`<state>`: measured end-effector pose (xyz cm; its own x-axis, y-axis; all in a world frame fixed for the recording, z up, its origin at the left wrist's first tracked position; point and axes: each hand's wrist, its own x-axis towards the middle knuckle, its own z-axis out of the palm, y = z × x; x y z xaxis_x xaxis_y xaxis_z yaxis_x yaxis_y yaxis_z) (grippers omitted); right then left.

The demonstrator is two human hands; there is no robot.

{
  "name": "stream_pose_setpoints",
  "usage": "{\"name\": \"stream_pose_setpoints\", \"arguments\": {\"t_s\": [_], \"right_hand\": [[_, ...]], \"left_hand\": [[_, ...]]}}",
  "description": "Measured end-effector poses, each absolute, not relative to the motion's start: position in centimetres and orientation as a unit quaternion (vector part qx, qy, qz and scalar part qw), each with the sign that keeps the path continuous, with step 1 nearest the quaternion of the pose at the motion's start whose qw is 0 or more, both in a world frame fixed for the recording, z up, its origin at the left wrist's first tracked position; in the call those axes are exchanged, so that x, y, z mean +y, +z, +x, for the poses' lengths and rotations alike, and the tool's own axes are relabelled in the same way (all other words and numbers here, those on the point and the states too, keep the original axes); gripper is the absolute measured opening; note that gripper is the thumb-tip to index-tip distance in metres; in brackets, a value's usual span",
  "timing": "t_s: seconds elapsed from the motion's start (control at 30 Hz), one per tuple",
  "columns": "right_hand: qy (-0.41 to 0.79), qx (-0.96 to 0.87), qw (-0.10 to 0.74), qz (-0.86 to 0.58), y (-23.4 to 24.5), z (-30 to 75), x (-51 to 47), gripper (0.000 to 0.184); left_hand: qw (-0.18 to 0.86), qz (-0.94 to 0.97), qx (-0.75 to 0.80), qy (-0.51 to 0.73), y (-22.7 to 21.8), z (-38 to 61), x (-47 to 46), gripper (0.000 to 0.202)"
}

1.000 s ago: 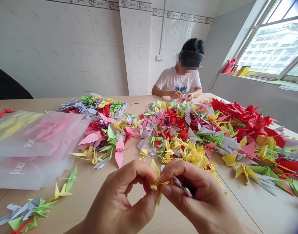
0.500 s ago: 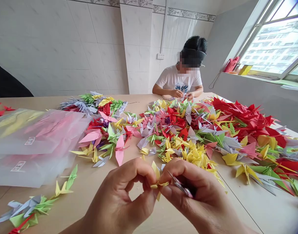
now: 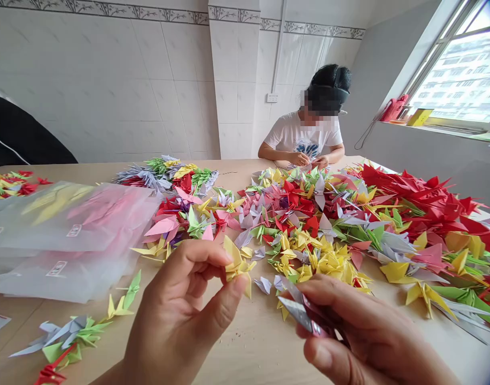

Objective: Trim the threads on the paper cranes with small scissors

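Hands well apart, both raised over the table. Left hand point(image 3: 180, 310) pinching a yellow paper crane point(image 3: 237, 267) between thumb and fingertips, crane held in the air over the near edge of the heap, not touching it. Right hand point(image 3: 360, 331) curled around a small silver-and-red tool point(image 3: 303, 313), exact kind too blurred to tell. Heap of multicoloured paper cranes point(image 3: 309, 224) spread across a pale wooden table point(image 3: 245, 353), just beyond both hands. Translucent plastic bags point(image 3: 68, 240) lying to the left, several loose cranes point(image 3: 72, 334) nearer. Seated person point(image 3: 304, 136) in a white T-shirt across the table, both hands together over paper at the heap's far edge.
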<state>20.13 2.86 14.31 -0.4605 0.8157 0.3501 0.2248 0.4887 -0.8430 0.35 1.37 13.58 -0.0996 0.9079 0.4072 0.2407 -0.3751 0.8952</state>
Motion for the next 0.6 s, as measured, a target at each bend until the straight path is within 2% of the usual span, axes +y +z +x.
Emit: {"name": "stream_pose_setpoints", "arguments": {"t_s": [0.17,0.33,0.5,0.6], "right_hand": [[0.320,-0.801,0.376,-0.338,13.6,19.5,3.0,0.016],[0.236,-0.833,0.365,-0.342,13.4,18.9,3.1,0.008],[0.179,-0.834,0.393,-0.344,13.2,19.0,2.9,0.003],[0.133,-0.829,0.424,-0.339,13.0,19.1,2.6,0.009]], "left_hand": [[0.237,0.636,0.463,0.570,13.5,0.6,1.4,0.018],[0.232,0.669,0.422,0.566,13.2,0.4,1.4,0.026],[0.188,0.698,0.399,0.564,12.9,0.0,1.5,0.032],[0.155,0.709,0.401,0.559,12.7,0.0,1.5,0.034]]}}
